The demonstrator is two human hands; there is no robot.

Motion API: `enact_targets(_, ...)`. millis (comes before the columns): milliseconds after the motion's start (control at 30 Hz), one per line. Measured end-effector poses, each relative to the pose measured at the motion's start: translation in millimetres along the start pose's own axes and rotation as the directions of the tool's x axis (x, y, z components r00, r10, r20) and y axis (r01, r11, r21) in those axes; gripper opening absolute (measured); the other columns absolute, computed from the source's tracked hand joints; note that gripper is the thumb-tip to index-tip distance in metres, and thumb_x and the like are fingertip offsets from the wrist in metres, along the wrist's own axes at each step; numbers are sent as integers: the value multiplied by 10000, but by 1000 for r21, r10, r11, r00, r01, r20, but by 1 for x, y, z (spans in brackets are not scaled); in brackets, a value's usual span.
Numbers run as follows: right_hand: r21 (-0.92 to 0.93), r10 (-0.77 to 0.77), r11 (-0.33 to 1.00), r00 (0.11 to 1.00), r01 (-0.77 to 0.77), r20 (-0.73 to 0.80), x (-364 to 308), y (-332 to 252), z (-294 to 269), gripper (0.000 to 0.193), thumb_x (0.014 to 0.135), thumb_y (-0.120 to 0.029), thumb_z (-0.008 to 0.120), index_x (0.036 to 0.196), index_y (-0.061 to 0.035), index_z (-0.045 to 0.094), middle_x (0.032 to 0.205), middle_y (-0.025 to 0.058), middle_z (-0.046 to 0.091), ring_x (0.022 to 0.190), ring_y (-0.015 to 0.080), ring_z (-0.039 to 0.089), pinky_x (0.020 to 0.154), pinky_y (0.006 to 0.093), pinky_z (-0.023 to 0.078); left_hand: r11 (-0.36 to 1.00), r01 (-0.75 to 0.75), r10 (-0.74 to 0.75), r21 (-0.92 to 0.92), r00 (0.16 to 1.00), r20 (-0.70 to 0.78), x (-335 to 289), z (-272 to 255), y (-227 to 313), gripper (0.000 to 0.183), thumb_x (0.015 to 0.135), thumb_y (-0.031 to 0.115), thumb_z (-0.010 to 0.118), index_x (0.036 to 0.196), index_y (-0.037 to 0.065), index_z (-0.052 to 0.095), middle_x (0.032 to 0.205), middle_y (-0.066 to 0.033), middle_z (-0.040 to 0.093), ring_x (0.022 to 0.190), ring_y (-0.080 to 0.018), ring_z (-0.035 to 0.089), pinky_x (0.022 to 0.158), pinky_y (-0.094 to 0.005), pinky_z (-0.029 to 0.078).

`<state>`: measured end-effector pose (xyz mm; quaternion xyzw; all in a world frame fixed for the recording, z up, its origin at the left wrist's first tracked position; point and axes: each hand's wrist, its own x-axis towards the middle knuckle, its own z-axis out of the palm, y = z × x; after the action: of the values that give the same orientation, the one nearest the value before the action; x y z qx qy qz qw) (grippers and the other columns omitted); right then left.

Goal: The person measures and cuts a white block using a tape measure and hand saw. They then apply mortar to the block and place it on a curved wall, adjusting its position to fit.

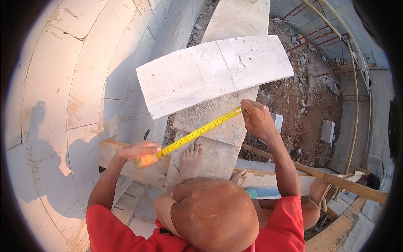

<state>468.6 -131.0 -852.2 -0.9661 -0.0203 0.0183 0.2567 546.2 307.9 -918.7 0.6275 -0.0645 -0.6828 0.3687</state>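
My left hand (140, 150) is closed around the orange case of a tape measure (201, 131), at the left over a board. The yellow blade is drawn out, slanting up to the right. Its far end is pinched between the thumb and fingers of my right hand (257, 119). Just beyond the blade lies a long white block (189, 80), set at an angle across the planks, with a thin line running across its face right of the middle. The blade runs beside the block's near edge; whether they touch I cannot tell.
A pale block wall (84, 75) rises along the left. Planks (237, 19) run ahead under the block, over rubble ground (315, 96). A bamboo pole (336, 180) crosses at right. My bare foot (191, 159) stands on a plank; a teal-handled saw (268, 192) lies near my leg.
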Motion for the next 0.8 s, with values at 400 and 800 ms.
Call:
enact_targets(400,309,-257,892,932,331,-256,-49,-48,5,768,832,-263,769,1515,-243,418,1530,200,342,1328,417,467,901,500,571,959,-282,233,4,782,-578,-1,121,78,940,830,436,769,1557,54,311,1213,-119,605,1131,-189,602,982,-376,517)
enact_targets(800,587,85,806,996,-79,18,-92,-28,-66,1115,721,-497,852,1488,57,264,1317,263,465,1200,419,556,1019,485,480,338,-933,835,-125,359,-418,85,223,270,1079,840,778,602,1587,97,225,1551,-161,330,1380,-344,427,1107,-498,453)
